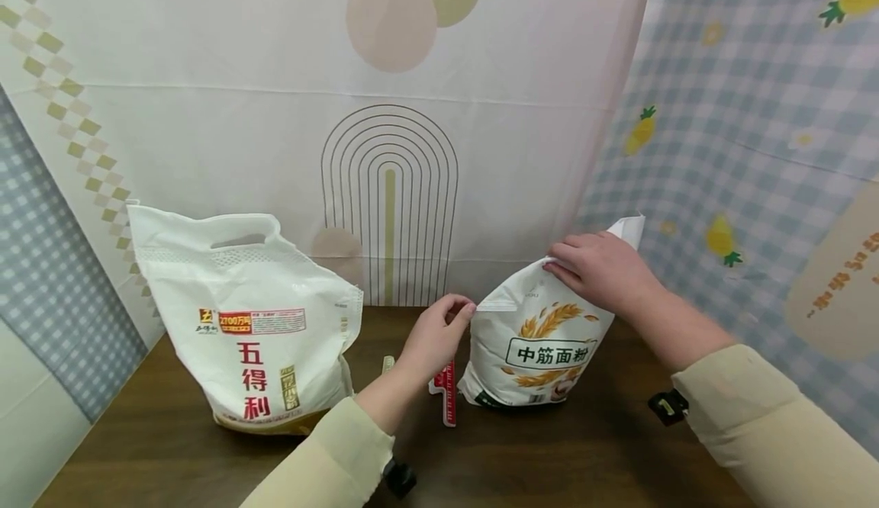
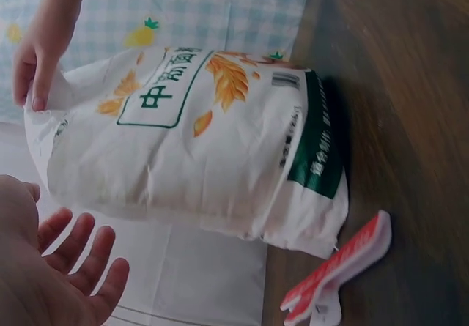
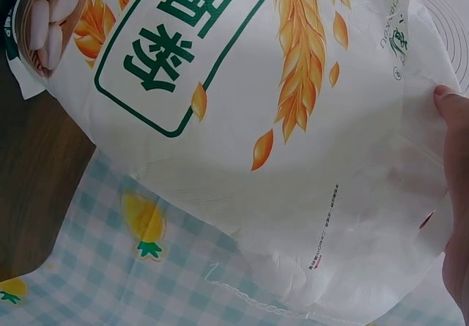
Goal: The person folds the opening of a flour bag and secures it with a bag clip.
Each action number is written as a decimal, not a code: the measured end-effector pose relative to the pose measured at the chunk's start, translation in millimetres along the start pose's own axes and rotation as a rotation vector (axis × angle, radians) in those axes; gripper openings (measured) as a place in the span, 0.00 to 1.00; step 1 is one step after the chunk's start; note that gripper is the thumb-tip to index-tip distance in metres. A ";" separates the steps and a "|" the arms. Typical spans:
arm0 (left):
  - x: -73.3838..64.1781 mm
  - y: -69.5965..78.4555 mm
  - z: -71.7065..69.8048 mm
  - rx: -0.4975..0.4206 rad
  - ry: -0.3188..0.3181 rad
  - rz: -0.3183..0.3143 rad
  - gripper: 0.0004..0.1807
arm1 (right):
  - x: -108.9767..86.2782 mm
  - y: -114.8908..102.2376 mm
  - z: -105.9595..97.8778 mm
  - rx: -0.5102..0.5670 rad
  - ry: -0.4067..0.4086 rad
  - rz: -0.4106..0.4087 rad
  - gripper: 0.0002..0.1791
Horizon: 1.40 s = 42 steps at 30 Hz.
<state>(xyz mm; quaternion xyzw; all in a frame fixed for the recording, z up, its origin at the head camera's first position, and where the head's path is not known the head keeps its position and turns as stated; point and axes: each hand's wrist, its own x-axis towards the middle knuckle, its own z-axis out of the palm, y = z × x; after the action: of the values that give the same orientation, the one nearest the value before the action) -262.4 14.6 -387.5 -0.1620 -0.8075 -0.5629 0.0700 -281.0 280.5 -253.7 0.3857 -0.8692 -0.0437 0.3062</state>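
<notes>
A white flour bag (image 1: 536, 340) with wheat ears and green lettering stands on the right of the brown table, its top slanted. My right hand (image 1: 604, 271) grips its upper edge, thumb on the near face in the left wrist view. My left hand (image 1: 439, 332) is at the bag's upper left corner. In the left wrist view its fingers (image 2: 77, 242) are spread and loosely bent, with nothing held between them. A slim red-and-white plastic piece (image 1: 449, 393) lies at the foot of the bag; its exact kind is unclear.
A larger white flour bag (image 1: 261, 325) with a handle cut-out and red lettering stands on the left. Behind my left wrist a small pale item (image 1: 387, 364) is partly hidden. Patterned curtains (image 1: 494, 149) hang behind the brown table (image 1: 522, 454).
</notes>
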 end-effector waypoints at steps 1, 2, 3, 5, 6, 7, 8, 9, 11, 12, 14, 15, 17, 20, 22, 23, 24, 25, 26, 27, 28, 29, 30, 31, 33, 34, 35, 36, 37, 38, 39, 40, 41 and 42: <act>-0.5 -1.1 -1.0 0.008 0.003 -0.003 0.16 | -0.4 0.1 -0.1 0.000 0.002 0.001 0.06; -1.0 -2.1 -1.9 0.018 0.005 -0.007 0.16 | -0.8 0.2 -0.2 0.000 0.003 0.003 0.06; -1.7 -3.2 -2.9 0.027 0.005 -0.013 0.16 | -1.1 0.4 -0.2 -0.001 0.004 0.004 0.06; -3.0 -6.2 -4.4 0.055 -0.002 -0.028 0.16 | -1.5 0.7 -0.3 0.002 0.005 0.005 0.06; -3.6 -8.1 -5.0 0.073 -0.009 -0.037 0.16 | -1.8 0.8 -0.2 0.004 0.004 0.004 0.06; -4.2 -9.9 -5.6 0.094 -0.017 -0.045 0.16 | -1.9 1.0 -0.1 0.005 0.003 0.004 0.06; -4.8 -11.9 -6.2 0.117 -0.027 -0.056 0.15 | -2.0 1.3 0.1 0.007 0.003 0.004 0.06; -5.2 -14.1 -6.5 0.142 -0.037 -0.066 0.15 | -2.2 1.5 0.3 0.008 0.003 0.003 0.06; -6.0 -18.8 -6.7 0.205 -0.063 -0.085 0.13 | -2.4 2.0 0.6 0.010 0.006 0.004 0.06; -6.6 -20.9 -6.8 0.231 -0.081 -0.094 0.12 | -2.5 2.2 0.8 0.010 0.008 0.003 0.06; -7.8 -26.0 -6.8 0.286 -0.121 -0.100 0.12 | -2.5 2.5 0.9 0.012 0.013 0.003 0.06; -8.4 -28.6 -6.6 0.311 -0.138 -0.100 0.12 | -2.6 2.5 0.9 0.013 0.014 0.002 0.06; -10.0 -33.1 -6.5 0.349 -0.172 -0.098 0.11 | -2.7 2.5 0.7 0.017 0.018 0.000 0.06; -12.1 -37.9 -6.6 0.411 -0.190 -0.099 0.11 | -2.9 2.6 0.8 0.022 0.020 -0.003 0.05; -13.3 -41.0 -6.1 0.471 -0.189 -0.100 0.10 | -3.1 2.7 1.0 0.024 0.018 -0.003 0.05; -13.9 -42.5 -5.8 0.505 -0.189 -0.102 0.11 | -3.3 2.8 1.2 0.025 0.017 -0.002 0.05; -14.6 -43.7 -5.4 0.545 -0.192 -0.104 0.11 | -3.4 2.9 1.4 0.026 0.015 0.000 0.05; -15.3 -45.4 -4.9 0.588 -0.196 -0.106 0.13 | -3.5 3.0 1.6 0.027 0.012 0.002 0.05; -16.1 -46.5 -4.4 0.629 -0.200 -0.107 0.14 | -3.7 3.0 1.7 0.027 0.007 0.005 0.05; -16.7 -47.9 -3.8 0.663 -0.208 -0.102 0.14 | -3.8 3.1 1.8 0.027 0.003 0.007 0.05; -17.4 -48.9 -3.4 0.692 -0.219 -0.103 0.15 | -4.1 3.1 2.0 0.028 -0.001 0.010 0.05; -18.1 -49.6 -3.1 0.715 -0.229 -0.105 0.16 | -4.4 3.0 2.0 0.028 -0.005 0.012 0.05; -18.7 -50.5 -2.8 0.735 -0.237 -0.109 0.17 | -4.6 3.0 2.2 0.028 -0.009 0.014 0.05; -19.0 -52.1 -2.1 0.752 -0.242 -0.116 0.16 | -5.0 2.9 2.4 0.028 -0.012 0.016 0.05; -19.5 -55.5 -1.0 0.775 -0.252 -0.128 0.16 | -5.5 2.8 2.9 0.029 -0.016 0.019 0.05; -19.8 -57.2 -0.3 0.784 -0.258 -0.137 0.15 | -5.7 2.7 3.1 0.029 -0.016 0.020 0.04; -19.8 -59.3 0.4 0.794 -0.262 -0.143 0.15 | -5.9 2.6 3.3 0.028 -0.017 0.020 0.04; -20.0 -61.2 1.1 0.804 -0.267 -0.147 0.16 | -6.0 2.5 3.5 0.029 -0.017 0.021 0.05; -20.3 -62.9 1.5 0.814 -0.269 -0.149 0.16 | -6.1 2.3 3.6 0.028 -0.017 0.022 0.05; -20.6 -64.0 1.9 0.819 -0.273 -0.154 0.16 | -6.2 2.1 3.6 0.029 -0.016 0.022 0.05; -20.9 -65.1 2.2 0.823 -0.275 -0.158 0.17 | -6.2 1.9 3.5 0.029 -0.015 0.023 0.05; -21.2 -65.6 2.5 0.827 -0.279 -0.165 0.18 | -6.2 1.6 3.4 0.029 -0.014 0.023 0.04; -21.5 -66.1 2.5 0.828 -0.279 -0.168 0.19 | -6.2 1.5 3.3 0.028 -0.013 0.022 0.05; -21.7 -66.5 2.5 0.832 -0.279 -0.169 0.20 | -6.1 1.4 3.1 0.029 -0.012 0.022 0.05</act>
<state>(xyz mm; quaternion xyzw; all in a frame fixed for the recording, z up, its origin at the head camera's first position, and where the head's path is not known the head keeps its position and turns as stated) -264.5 -7.9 -453.8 -0.1279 -0.9773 -0.1666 -0.0268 -280.5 285.3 -258.9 0.3805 -0.8756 -0.0299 0.2960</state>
